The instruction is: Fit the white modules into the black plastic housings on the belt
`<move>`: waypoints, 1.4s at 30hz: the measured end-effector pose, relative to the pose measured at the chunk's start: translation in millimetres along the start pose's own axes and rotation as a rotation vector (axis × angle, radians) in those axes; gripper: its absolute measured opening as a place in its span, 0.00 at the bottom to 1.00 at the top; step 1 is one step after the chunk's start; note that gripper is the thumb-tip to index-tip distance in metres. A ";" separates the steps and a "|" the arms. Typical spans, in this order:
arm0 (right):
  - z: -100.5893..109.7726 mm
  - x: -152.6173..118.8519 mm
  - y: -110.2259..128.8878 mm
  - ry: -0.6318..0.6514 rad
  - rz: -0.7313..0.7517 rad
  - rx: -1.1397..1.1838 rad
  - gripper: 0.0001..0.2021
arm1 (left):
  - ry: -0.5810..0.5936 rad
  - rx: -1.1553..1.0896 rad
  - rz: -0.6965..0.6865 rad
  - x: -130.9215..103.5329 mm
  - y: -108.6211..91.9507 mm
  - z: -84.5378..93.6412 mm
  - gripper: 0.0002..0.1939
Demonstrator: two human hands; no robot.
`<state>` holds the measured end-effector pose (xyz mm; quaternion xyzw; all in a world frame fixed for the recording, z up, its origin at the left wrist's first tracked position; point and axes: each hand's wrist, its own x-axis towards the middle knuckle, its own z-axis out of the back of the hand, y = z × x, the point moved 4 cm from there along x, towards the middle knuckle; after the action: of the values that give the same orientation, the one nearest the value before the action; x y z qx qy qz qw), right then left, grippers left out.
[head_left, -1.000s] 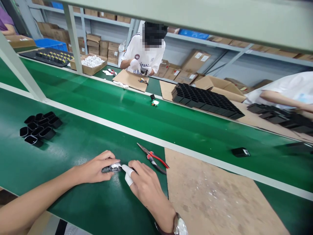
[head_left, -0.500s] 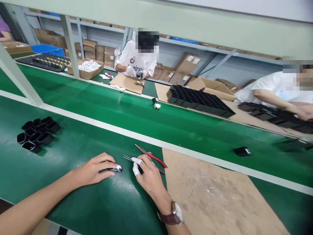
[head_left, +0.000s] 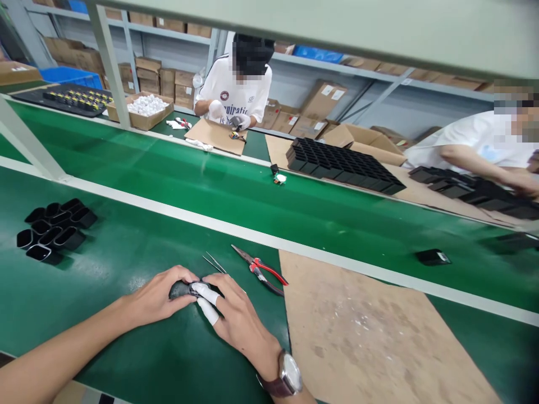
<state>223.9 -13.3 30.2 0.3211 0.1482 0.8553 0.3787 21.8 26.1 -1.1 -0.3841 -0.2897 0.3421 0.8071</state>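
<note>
My left hand (head_left: 158, 294) is wrapped round a small black plastic housing (head_left: 180, 289), which lies on its side on the green bench. White print or wires show at its right end, but detail there is too small to make out. My right hand (head_left: 233, 311), with white finger cots on two fingers, closes on that right end. Just beyond the right hand lie metal tweezers (head_left: 215, 264), partly hidden by it. Red-handled long-nose pliers (head_left: 259, 268) rest a little farther right.
Several black housings (head_left: 56, 230) stand grouped at left. A stained cardboard sheet (head_left: 362, 331) covers the bench at right. Across the green conveyor (head_left: 236, 196), two co-workers sit near a block of black housings (head_left: 341, 165) and a box of white parts (head_left: 143, 106). A slanted post (head_left: 31, 140) stands at left.
My right hand has let go of the tweezers and moved left onto the housing's end. The tweezers now lie on the bench. The small parts on the conveyor have shifted right.
</note>
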 end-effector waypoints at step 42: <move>-2.2 -14.8 -20.8 -0.144 -0.151 0.156 0.22 | -0.159 -0.590 0.258 14.5 -0.7 7.1 0.07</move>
<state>241.4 -10.4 11.8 0.3979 0.2103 0.7851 0.4255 25.6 40.0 6.2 -0.6070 -0.3875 0.3717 0.5859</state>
